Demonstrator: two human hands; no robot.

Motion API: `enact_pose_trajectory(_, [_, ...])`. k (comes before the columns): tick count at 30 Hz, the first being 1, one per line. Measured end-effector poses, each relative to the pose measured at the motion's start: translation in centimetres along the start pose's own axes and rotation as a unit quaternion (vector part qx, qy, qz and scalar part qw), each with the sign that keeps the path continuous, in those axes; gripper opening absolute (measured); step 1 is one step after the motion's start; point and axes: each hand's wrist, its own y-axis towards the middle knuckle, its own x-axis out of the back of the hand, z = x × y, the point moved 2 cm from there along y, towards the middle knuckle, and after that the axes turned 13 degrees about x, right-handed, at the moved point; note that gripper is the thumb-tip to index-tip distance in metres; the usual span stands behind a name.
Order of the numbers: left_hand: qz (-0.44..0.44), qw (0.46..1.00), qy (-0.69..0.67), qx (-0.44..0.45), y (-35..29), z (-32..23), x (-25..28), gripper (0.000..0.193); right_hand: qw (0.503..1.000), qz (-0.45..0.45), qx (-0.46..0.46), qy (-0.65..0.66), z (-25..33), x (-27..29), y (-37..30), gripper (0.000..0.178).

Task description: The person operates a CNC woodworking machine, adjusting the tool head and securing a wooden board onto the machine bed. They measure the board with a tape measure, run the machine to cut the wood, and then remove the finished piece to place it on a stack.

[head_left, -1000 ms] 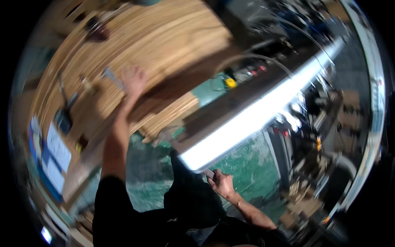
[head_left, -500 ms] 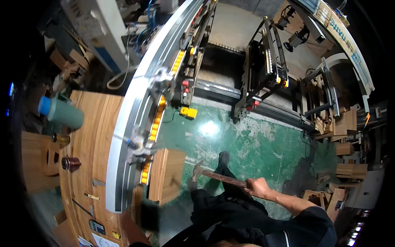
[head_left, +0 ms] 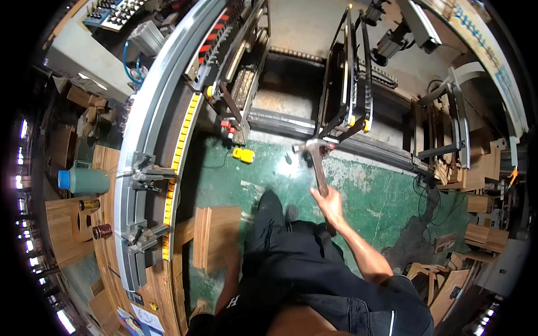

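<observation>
My right hand is closed around the wooden handle of a hammer. Its metal head points away from me, over the green floor near the machine frame. At my left side, my left hand hangs low beside a stack of wooden boards; its fingers are too blurred and dark to make out, and I cannot tell whether it touches the boards.
A long metal rail with clamps and yellow rollers curves along the left. Behind it a wooden workbench carries a green jug. A yellow pedal lies on the floor before the machine frame.
The hammer has swung from lying sideways, head to the left, to pointing forward. My right hand moved up and left with it. The view has shifted, and my left arm is nearer the boards.
</observation>
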Motion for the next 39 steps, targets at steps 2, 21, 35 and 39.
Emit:
enact_pose_trajectory(2, [0.020, 0.985, 0.146, -0.090, 6.8, -2.0, 0.8, 0.020, 1.000, -0.014, 0.016, -0.001, 0.1, -0.8, 5.0, 0.042])
enact_pose_trajectory(21, [0.287, 0.883, -0.313, 0.201, 44.9, -48.8, 17.1, 0.027, 0.981, -0.190, 0.007, 0.046, 0.7, -3.4, 53.8, 0.020])
enact_pose_trajectory(35, [0.212, 0.909, -0.355, -0.058, 70.0, -66.0, 18.8, 0.009, 0.986, -0.133, 0.073, -0.061, 5.3, -4.4, 83.9, 0.031])
enact_pose_trajectory(39, [0.107, 0.963, -0.238, -0.063, 77.8, -76.0, 20.1, 0.016, 0.989, -0.068, 0.126, 0.049, 5.9, -4.3, 94.7, 0.030])
